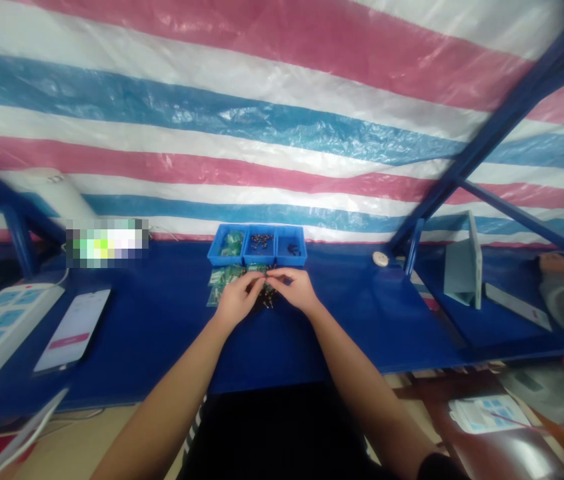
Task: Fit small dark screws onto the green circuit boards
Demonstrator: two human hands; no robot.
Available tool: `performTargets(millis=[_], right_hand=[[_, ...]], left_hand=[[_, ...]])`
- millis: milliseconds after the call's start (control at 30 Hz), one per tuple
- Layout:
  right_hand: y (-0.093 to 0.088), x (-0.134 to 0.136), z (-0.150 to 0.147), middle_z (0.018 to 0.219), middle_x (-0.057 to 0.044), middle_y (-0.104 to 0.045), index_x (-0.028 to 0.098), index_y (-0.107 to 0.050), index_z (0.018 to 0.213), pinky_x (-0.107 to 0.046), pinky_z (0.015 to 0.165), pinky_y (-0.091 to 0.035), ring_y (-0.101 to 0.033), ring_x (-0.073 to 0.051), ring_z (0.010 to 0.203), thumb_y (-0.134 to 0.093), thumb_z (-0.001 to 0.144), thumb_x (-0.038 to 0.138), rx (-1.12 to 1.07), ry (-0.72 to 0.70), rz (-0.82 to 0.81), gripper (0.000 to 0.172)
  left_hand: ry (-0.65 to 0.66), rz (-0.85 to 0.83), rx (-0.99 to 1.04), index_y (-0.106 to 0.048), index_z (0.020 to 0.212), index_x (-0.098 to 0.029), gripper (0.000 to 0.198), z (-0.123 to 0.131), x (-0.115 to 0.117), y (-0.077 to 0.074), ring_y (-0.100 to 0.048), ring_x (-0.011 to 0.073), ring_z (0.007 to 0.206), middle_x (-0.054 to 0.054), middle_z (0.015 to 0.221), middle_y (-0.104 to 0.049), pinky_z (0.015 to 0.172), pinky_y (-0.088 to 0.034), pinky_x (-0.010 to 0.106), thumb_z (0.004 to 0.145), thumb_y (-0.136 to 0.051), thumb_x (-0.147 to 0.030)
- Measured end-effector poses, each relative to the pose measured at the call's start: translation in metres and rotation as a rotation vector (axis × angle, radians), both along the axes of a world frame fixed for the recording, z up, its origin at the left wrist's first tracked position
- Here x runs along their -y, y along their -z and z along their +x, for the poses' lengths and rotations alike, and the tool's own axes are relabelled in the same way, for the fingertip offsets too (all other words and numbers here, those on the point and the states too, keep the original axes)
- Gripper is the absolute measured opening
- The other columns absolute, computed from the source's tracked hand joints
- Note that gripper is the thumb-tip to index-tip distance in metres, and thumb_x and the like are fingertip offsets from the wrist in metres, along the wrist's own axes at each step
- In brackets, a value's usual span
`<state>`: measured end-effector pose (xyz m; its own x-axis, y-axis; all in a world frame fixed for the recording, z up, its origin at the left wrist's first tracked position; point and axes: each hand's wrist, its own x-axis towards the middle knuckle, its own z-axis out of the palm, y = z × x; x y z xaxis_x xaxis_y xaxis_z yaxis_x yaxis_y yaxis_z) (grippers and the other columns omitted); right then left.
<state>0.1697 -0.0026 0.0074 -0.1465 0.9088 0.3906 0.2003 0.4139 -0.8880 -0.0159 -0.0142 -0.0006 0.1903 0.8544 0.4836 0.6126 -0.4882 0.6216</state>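
Two bare forearms reach in over the near edge of the blue table [162, 333], angled inward so that both hands meet in front of the body, probably because the work is too fine for one hand. The left hand [237, 299] and the right hand [296, 289] each have thumb and forefinger pinched together, tips nearly touching, around a small piece [266, 278] — too tiny and blurred to identify. It sits between the fingertips, above the table. Just below lies a loose pile of dark parts [265, 301] with brassy glints, likely kept there for short reaches. Beside it, mostly left of the pile, green packets [218, 277] lie flat, partly hidden by the left hand.

Beyond the hands, three blue bins stand side by side in a row, apparently to keep kinds apart within easy reach. The left bin [219, 260] holds a greenish, glossy bundle — perhaps bagged; the middle bin [261, 259] has scattered dark and metallic bits; the right bin [289, 261] contains a few dark pieces. Farthest back hangs a striped sheet [262, 133].
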Motion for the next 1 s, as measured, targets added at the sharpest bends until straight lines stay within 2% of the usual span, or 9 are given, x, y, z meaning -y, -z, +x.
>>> performTargets(millis=[133, 367, 700, 900, 1000], right_hand=[[-0.0003, 0.0003, 0.0002, 0.089, -0.005, -0.076, 0.02, -0.076, 0.097, -0.028, 0.066, -0.054, -0.065, -0.016, 0.068, -0.071, 0.079, 0.036, -0.009, 0.005, 0.008, 0.025], [-0.0009, -0.0011, 0.0016, 0.087, -0.005, -0.076, 0.019, -0.077, 0.094, -0.028, 0.066, -0.054, -0.066, -0.016, 0.068, -0.071, 0.078, 0.036, -0.022, 0.021, -0.007, 0.024], [-0.0001, -0.0009, 0.0005, 0.089, -0.006, -0.075, 0.02, -0.075, 0.098, -0.029, 0.066, -0.055, -0.066, -0.017, 0.069, -0.07, 0.078, 0.037, -0.022, 0.004, 0.002, 0.026], [0.0034, -0.0032, 0.0005, 0.089, -0.006, -0.075, 0.02, -0.076, 0.096, -0.029, 0.066, -0.054, -0.066, -0.017, 0.069, -0.071, 0.078, 0.036, -0.049, 0.014, 0.005, 0.025], [0.004, -0.0033, 0.0007, 0.088, -0.006, -0.076, 0.02, -0.076, 0.096, -0.029, 0.065, -0.054, -0.066, -0.017, 0.068, -0.071, 0.078, 0.036, -0.044, 0.012, 0.006, 0.025]], left_hand=[[-0.004, -0.022, -0.008, -0.067, 0.099, -0.022, 0.027, -0.0011, 0.0003, -0.0009, -0.064, 0.0141, 0.068, 0.0, 0.081, -0.07, 0.065, -0.047, 0.024, 0.094, -0.049, -0.041], [-0.032, -0.04, 0.03, -0.066, 0.108, -0.023, 0.028, 0.0013, 0.0006, -0.0009, -0.064, 0.014, 0.066, 0.0, 0.083, -0.071, 0.064, -0.048, 0.024, 0.092, -0.053, -0.043], [-0.012, -0.073, 0.024, -0.066, 0.104, -0.023, 0.026, -0.0002, 0.0002, -0.0001, -0.065, 0.0142, 0.07, 0.001, 0.085, -0.071, 0.068, -0.049, 0.024, 0.095, -0.048, -0.041], [-0.044, -0.019, 0.053, -0.066, 0.108, -0.023, 0.028, 0.0009, -0.0015, 0.0038, -0.061, 0.0129, 0.06, -0.001, 0.072, -0.067, 0.061, -0.048, 0.024, 0.092, -0.053, -0.042], [-0.047, 0.0, 0.05, -0.067, 0.104, -0.024, 0.025, 0.0012, -0.0013, 0.0026, -0.062, 0.0128, 0.062, -0.001, 0.078, -0.069, 0.062, -0.047, 0.023, 0.092, -0.053, -0.041]])
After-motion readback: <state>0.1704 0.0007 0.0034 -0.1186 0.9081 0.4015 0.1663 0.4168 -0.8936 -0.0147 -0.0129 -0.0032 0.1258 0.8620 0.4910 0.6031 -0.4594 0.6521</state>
